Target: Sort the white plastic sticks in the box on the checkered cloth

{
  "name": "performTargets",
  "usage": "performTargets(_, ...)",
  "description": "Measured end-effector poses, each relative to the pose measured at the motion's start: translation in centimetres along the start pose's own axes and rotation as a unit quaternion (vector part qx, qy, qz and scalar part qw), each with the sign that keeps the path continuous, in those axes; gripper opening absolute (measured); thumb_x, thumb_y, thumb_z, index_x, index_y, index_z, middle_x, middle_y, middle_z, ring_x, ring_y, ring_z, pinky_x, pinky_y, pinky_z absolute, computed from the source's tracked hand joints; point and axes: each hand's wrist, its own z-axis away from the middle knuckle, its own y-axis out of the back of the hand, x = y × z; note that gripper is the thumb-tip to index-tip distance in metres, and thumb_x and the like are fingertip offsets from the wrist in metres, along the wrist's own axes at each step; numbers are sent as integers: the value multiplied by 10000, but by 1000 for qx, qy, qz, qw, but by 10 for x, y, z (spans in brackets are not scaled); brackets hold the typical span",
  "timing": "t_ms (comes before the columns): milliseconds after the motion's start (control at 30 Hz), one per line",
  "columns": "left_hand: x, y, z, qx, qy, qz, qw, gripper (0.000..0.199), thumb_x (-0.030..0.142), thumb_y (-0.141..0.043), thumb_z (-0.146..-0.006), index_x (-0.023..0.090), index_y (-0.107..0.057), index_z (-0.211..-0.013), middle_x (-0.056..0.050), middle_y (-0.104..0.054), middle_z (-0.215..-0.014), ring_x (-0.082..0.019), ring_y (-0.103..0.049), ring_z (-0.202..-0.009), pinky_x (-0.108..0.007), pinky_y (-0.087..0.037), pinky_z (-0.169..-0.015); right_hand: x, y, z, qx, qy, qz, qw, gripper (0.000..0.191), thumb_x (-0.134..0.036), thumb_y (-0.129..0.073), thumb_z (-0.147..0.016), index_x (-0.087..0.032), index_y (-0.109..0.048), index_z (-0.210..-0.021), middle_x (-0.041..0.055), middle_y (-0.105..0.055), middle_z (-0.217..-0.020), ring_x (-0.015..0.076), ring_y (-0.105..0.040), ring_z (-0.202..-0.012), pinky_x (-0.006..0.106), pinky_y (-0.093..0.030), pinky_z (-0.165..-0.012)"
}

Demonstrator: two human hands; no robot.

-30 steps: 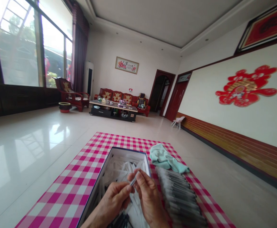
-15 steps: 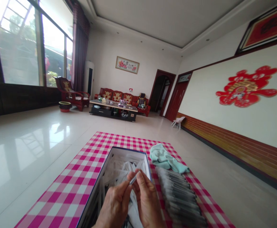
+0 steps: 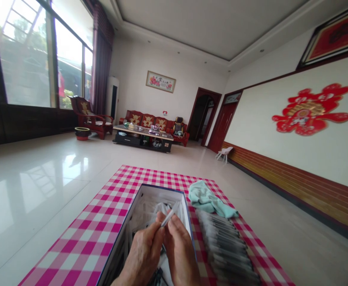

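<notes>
Pink-&-white gingham cloth (image 3: 57, 246) on glossy tiled floor (image 3: 42, 178), w/ blue-rimmed white card box (image 3: 162, 187) on it, mint towel (image 3: 206, 200) & row of grey-white sleeved packets (image 3: 227, 246) to R. Left hand (image 3: 142, 254) & right hand (image 3: 181, 254) close together, both pinching slim white stick (image 3: 168, 217) above box's loose white sleeves (image 3: 162, 208); firm fingertip pinch looks best.

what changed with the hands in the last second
The slim white stick now stands more steeply, its tip swung up and right, still pinched between the left hand and right hand, which have drawn closer. Nothing was let go. The dark-rimmed white box, mint-green cloth and pink checked mat stayed put.
</notes>
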Motion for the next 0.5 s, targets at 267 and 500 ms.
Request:
performTargets(267, 4, 5, -2, -30, -34, 11, 999, 310, 339, -424, -909, 196, -617, -1105, -21, -701, -835, -142, -643, -717, -181, -463, -648, -11, -2, -5, 8, 42, 104, 994, 295, -361, -652, -774, -166, -656, -995, 83, -699, -1022, 237, -605, -1026, 385, -416, -957)
performTargets(500, -26, 4, -3, -53, -27, -107, 992, 330, 365, -464, -870, 175, -613, -1095, -38, -679, -824, -157, -637, -688, -241, -481, -666, -104, 32, -22, 40, 201, 260, 944, 281, -373, -567, -820, -198, -620, -1034, 68, -689, -1007, 220, -633, -902, 359, -486, -823)
